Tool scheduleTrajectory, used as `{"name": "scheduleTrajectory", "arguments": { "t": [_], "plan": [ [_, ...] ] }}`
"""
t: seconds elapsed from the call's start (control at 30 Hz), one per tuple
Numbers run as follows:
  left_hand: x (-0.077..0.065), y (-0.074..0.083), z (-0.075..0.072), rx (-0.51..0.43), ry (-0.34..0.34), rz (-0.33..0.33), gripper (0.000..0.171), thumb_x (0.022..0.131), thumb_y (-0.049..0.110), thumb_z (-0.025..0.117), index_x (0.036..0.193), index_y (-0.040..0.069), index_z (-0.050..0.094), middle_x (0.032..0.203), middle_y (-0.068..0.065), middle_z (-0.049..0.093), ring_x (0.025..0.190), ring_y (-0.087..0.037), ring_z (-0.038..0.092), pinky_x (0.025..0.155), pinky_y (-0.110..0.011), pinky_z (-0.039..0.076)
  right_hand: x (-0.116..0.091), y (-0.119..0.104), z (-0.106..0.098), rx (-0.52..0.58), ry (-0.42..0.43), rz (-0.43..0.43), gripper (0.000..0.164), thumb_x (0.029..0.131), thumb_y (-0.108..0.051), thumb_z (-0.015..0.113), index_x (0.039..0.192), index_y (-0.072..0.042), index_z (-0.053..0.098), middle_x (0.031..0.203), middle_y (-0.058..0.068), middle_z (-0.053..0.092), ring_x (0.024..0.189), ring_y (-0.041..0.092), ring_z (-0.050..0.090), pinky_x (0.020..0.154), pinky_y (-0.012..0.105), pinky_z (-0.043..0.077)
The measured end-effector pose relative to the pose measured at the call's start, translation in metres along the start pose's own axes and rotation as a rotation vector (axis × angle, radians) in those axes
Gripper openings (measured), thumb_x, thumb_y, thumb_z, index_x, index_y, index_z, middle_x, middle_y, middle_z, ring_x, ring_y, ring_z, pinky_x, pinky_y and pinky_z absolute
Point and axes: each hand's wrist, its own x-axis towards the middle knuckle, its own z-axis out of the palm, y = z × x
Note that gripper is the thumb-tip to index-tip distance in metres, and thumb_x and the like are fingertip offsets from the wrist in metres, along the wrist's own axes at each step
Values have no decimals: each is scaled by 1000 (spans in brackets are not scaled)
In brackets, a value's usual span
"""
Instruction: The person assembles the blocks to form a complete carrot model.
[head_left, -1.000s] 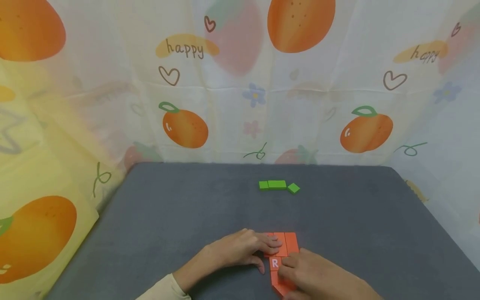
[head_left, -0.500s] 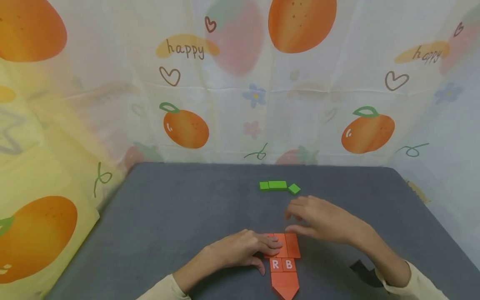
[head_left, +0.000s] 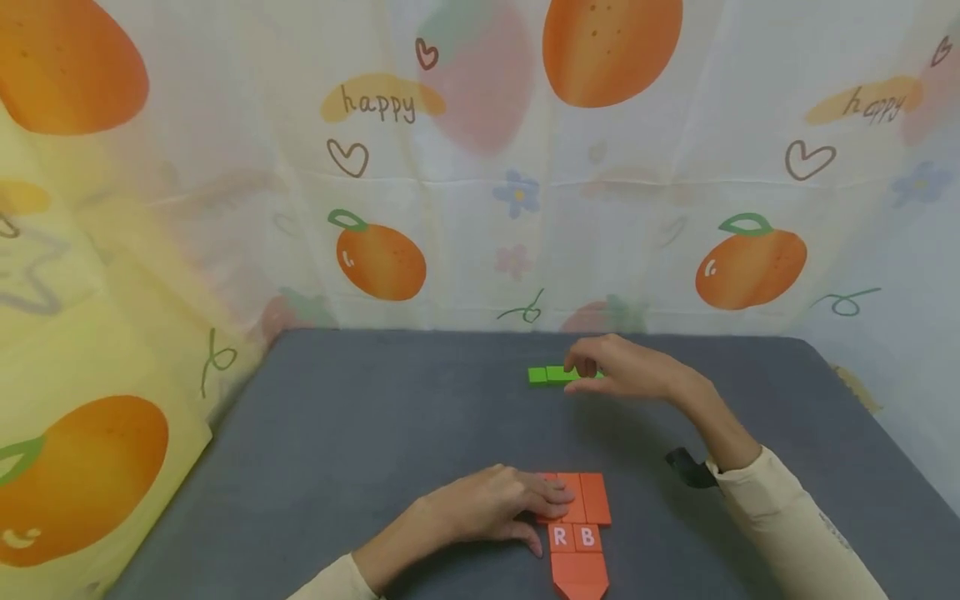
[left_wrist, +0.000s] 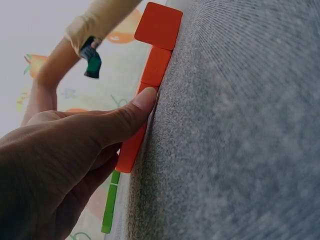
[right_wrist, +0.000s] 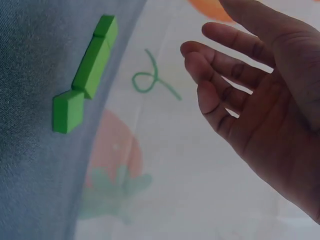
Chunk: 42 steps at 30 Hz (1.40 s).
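Note:
Flat orange blocks lie together near the front: long pieces side by side (head_left: 596, 500), then small squares lettered R (head_left: 560, 537) and B (head_left: 587, 537), and a pointed lower part (head_left: 580, 571). My left hand (head_left: 491, 504) rests its fingers on the upper pieces, thumb down beside the R square. Farther back, my right hand (head_left: 630, 367) hovers with loosely bent, empty fingers over three green blocks: a small one (head_left: 537, 377), a long one (head_left: 558, 376), and a turned one (right_wrist: 67, 112) mostly hidden by the hand in the head view.
A dark grey cloth (head_left: 375, 417) covers the table. Behind it hangs a fruit-print curtain (head_left: 465, 250), with a yellow stretch (head_left: 75, 350) at left. A dark strap (head_left: 690, 468) hangs from my right sleeve (head_left: 795, 517).
My right hand has left the orange blocks, uncovering the B square, and moved away to the green blocks at the back. My left hand has stayed on the orange pieces.

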Motion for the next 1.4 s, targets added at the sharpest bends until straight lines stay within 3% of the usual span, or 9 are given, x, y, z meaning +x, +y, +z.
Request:
{"name": "scheduleTrajectory", "arguments": {
  "t": [0.3, 0.47, 0.6, 0.7, 1.0, 1.27, 1.4],
  "plan": [
    [-2, 0, 0, 24, 9, 20, 54, 93, 34, 76, 141, 12, 66, 148, 0, 64, 141, -9, 58, 112, -15, 46, 10, 36, 14, 127, 125, 80, 33, 101, -17, 70, 130, -2, 64, 116, 13, 73, 104, 26, 70, 90, 46, 59],
    [1, 0, 0, 37, 1, 22, 54, 94, 35, 76, 142, 13, 66, 149, 0, 64, 142, -8, 57, 112, -15, 46, 13, 52, 29, 10, 99, 57, 39, 99, -12, 71, 132, 7, 63, 127, 25, 68, 114, 41, 66, 96, 56, 56],
    [2, 0, -1, 48, -7, 28, 55, 94, 36, 76, 143, 13, 65, 150, 1, 62, 142, -8, 56, 113, -14, 45, 16, 57, 43, -65, 64, 92, 45, 98, -12, 73, 138, 6, 62, 137, 25, 65, 126, 46, 60, 104, 62, 50],
    [2, -1, -1, 46, -7, 28, 56, 94, 35, 76, 143, 13, 65, 150, 1, 62, 143, -8, 56, 113, -14, 45, 20, 59, 52, -113, 62, 89, 48, 96, -12, 75, 141, 3, 62, 140, 24, 64, 128, 46, 59, 105, 64, 49],
    [0, -1, 2, 2, 12, 36, 54, 95, 33, 75, 143, 12, 65, 150, -1, 62, 142, -9, 57, 113, -14, 44, 23, 60, 58, -111, 62, 151, 48, 93, -17, 80, 135, 1, 66, 126, 18, 70, 108, 33, 67, 90, 51, 57],
    [1, 0, 3, 12, 15, 27, 52, 95, 33, 75, 142, 12, 66, 150, 0, 63, 141, -9, 58, 112, -14, 45, 21, 58, 54, -198, 88, 147, 31, 90, -15, 82, 118, -3, 77, 114, 12, 77, 104, 31, 70, 90, 48, 58],
    [1, 1, 3, 18, 18, 15, 48, 99, 33, 71, 142, 13, 66, 149, 1, 63, 140, -8, 59, 111, -14, 46, 15, 51, 45, -155, 66, 152, 27, 89, -11, 83, 114, -3, 77, 113, 12, 77, 103, 30, 72, 90, 45, 61]
  ]
}}
